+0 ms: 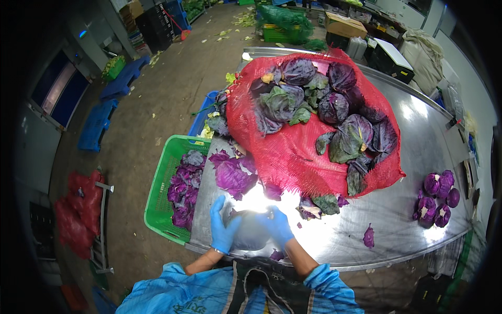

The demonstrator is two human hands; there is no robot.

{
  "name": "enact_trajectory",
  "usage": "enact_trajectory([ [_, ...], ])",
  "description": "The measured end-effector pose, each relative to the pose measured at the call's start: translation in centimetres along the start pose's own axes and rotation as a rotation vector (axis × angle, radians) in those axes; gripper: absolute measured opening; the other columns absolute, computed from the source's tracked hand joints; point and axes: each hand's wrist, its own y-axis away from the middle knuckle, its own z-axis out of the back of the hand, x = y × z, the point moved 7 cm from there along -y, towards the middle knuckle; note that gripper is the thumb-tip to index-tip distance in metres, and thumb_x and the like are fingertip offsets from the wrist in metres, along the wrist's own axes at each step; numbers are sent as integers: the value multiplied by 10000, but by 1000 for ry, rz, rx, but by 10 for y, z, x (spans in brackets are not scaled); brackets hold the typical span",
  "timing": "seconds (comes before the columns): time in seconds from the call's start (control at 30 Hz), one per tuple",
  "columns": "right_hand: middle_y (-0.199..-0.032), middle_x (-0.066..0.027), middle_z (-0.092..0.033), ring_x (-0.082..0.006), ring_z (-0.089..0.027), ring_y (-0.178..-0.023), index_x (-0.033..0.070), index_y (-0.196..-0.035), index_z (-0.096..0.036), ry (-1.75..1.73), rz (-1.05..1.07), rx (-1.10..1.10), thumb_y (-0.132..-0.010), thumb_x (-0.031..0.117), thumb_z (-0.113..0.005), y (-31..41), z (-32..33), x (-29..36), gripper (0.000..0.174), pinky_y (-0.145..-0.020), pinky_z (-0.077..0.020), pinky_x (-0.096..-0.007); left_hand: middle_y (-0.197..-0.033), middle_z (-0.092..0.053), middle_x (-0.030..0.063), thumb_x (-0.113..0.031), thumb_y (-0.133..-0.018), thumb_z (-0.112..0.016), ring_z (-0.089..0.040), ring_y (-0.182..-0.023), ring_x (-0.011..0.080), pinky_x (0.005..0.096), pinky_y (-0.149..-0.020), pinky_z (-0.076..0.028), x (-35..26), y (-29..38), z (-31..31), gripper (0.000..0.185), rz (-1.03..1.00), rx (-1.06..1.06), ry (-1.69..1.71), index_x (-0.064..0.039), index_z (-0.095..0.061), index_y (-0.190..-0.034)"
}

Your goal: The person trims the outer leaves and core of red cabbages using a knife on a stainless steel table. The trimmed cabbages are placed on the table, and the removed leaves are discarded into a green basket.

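A large head of red cabbage [250, 231] rests near the front edge of the steel table [333, 243], blurred by glare. My left hand [222, 227], in a blue glove, is at its left side with thumb and fingers spread. On its upper right lies my right hand [276, 224], also gloved; whether it holds anything small cannot be told. Loose purple leaves [234, 176] lie just beyond. Farther back, an opened red mesh sack [290, 153] holds several cabbages [351, 137] with dark outer leaves. Several smaller, trimmed purple heads [426, 208] stand together at the right.
A green plastic crate [159, 196] of purple leaves stands against the table's left edge, with a blue crate [202, 114] behind it. A cut stem piece with leaves [311, 210] lies before the sack. Filled red sacks [80, 212] are by a metal frame at the left.
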Motion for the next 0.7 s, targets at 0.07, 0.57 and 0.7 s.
enact_trajectory([
  [0.07, -894, -45, -618, -122, -564, -822, 19, -1005, -572, -5, -34, 36, -857, 174, -660, -4, 3, -1, 232, -702, -493, -283, -1392, -387, 183, -362, -704, -802, -373, -1296, 318, 449, -1085, -297, -19, 19, -4, 876, -210, 125, -166, -32, -377, -1395],
  [0.57, -797, -175, -582, -344, -579, -747, 50, -911, -561, 920, 747, 51, -801, 169, -610, 53, -5, -70, 170, -693, -479, -438, -1188, -518, 100, -165, -811, -757, -528, -1054, 167, 307, -908, -470, 37, 8, -32, 645, 572, 21, 530, -54, -343, -1294],
  [0.7, -779, -200, -570, -371, -566, -713, 17, -906, -520, 531, 354, -21, -865, 247, -603, 38, -9, -91, 248, -671, -457, -465, -1157, -528, 89, -169, -815, -754, -530, -1018, 157, 299, -884, -473, 38, 7, -45, 615, 625, -55, 591, -64, -357, -1273],
])
